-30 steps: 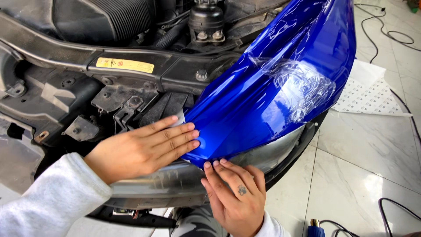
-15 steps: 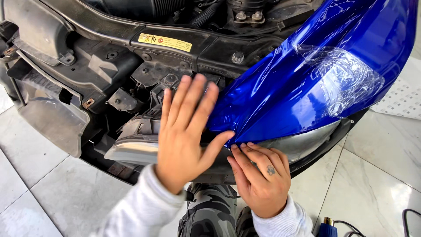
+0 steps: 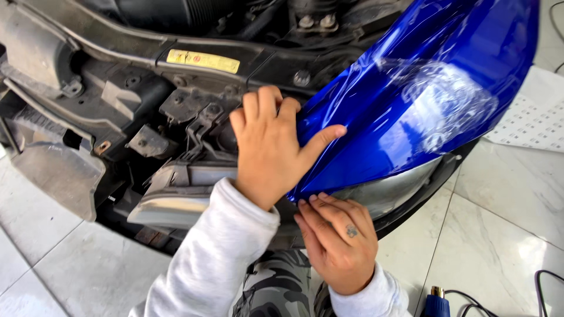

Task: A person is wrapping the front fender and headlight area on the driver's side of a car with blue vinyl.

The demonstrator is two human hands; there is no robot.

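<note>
A glossy blue vinyl film [image 3: 411, 105] is stretched over the headlight [image 3: 388, 196] at a car's front corner. My left hand [image 3: 273, 147] lies flat with fingers pointing up, its thumb pressing on the film's left edge. My right hand [image 3: 341, 235] is just below, fingertips touching the film's lower corner on the silver lamp housing. Neither hand closes around anything. Both arms wear light grey sleeves.
The open engine bay [image 3: 176, 88] with black brackets and a yellow sticker [image 3: 202, 60] fills the upper left. A blue tool with a cord [image 3: 437, 302] stands on the white marble floor at the lower right. A white dotted sheet [image 3: 531, 123] lies at the right.
The view has shifted slightly. My left hand has slid up and to the right along the film's edge. My right hand stays at the film's lower corner.
</note>
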